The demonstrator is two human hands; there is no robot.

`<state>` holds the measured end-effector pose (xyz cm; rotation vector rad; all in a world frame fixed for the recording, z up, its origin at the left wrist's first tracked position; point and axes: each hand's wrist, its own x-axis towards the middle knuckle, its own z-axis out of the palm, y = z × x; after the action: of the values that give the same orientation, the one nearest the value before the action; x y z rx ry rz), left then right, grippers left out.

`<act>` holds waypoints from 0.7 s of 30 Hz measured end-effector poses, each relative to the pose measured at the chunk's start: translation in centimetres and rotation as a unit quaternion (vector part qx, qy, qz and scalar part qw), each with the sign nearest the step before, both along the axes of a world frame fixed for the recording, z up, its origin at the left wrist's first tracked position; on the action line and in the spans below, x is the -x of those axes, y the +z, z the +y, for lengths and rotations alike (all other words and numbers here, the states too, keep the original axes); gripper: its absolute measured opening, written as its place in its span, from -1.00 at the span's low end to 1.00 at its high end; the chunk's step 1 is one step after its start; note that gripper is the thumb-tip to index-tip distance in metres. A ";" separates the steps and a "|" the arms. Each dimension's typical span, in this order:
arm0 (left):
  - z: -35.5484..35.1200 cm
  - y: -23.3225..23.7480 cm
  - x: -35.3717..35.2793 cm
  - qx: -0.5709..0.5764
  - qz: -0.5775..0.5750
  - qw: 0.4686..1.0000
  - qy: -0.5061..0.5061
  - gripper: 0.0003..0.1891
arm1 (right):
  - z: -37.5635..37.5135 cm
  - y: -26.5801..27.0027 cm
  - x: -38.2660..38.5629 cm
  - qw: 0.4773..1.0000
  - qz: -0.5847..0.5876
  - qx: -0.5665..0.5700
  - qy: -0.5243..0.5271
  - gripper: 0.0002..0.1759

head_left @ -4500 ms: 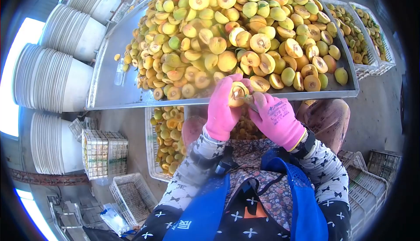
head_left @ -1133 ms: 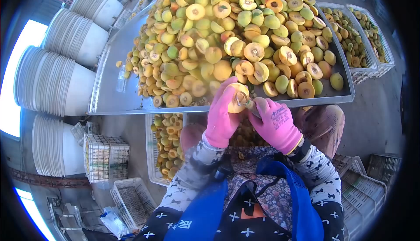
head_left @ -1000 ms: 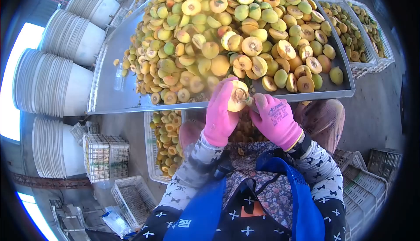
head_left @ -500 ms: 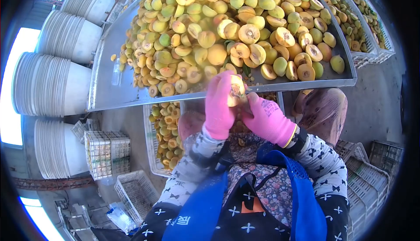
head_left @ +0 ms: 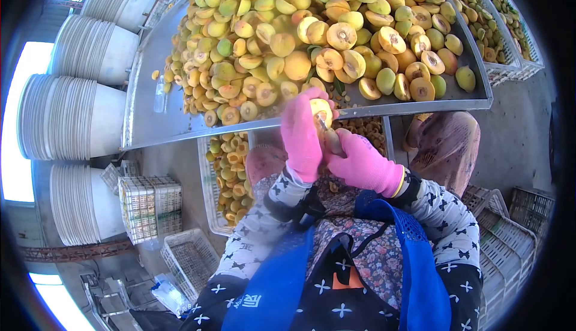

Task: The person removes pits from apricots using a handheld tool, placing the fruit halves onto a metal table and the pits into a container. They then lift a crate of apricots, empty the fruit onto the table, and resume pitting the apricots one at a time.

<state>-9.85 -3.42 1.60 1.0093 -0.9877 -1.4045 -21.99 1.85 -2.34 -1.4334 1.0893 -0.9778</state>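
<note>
My left hand (head_left: 302, 134), in a pink glove, is closed around a peach half (head_left: 322, 110) just above the front edge of the metal tray. My right hand (head_left: 367, 163), gloved the same way, grips a small pitting tool (head_left: 331, 141) with a thick handle. The tool's metal tip meets the cut face of the peach half. Behind both hands, a large heap of halved yellow peaches (head_left: 282, 46) fills the metal tray (head_left: 414, 112).
Below the tray, a white crate (head_left: 210, 202) holds more peach halves, and pits (head_left: 367, 132) lie beside it. Filled crates (head_left: 507, 70) stand at the right. Stacked white tubs (head_left: 72, 118) and plastic crates (head_left: 150, 208) line the left. A clear bottle (head_left: 160, 98) lies on the tray.
The peach half has tilted in my left hand, so its cut face and the tool's tip show more. My right hand has moved slightly down and left.
</note>
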 end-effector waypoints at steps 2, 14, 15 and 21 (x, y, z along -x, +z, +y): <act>0.1 0.0 -0.7 -0.030 -0.010 0.999 -0.034 -0.66 | 0.3 -0.9 -0.4 0.996 0.059 0.061 -0.026 -0.72; -1.6 2.3 -2.2 -0.095 -0.085 0.978 -0.166 -0.55 | -0.5 2.1 1.1 0.980 -0.078 -0.167 0.079 -0.74; -1.4 1.4 -1.9 -0.020 -0.139 0.983 -0.117 -0.54 | -0.2 1.2 0.5 0.990 -0.067 -0.115 0.048 -0.77; -1.2 1.7 -1.7 -0.055 -0.088 0.985 -0.135 -0.51 | -0.7 3.2 2.0 0.886 -0.272 -0.324 0.188 -0.84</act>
<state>-8.19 -4.58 3.28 1.1278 -1.2225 -1.6280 -23.98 1.20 0.89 -0.7063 0.5904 -0.5870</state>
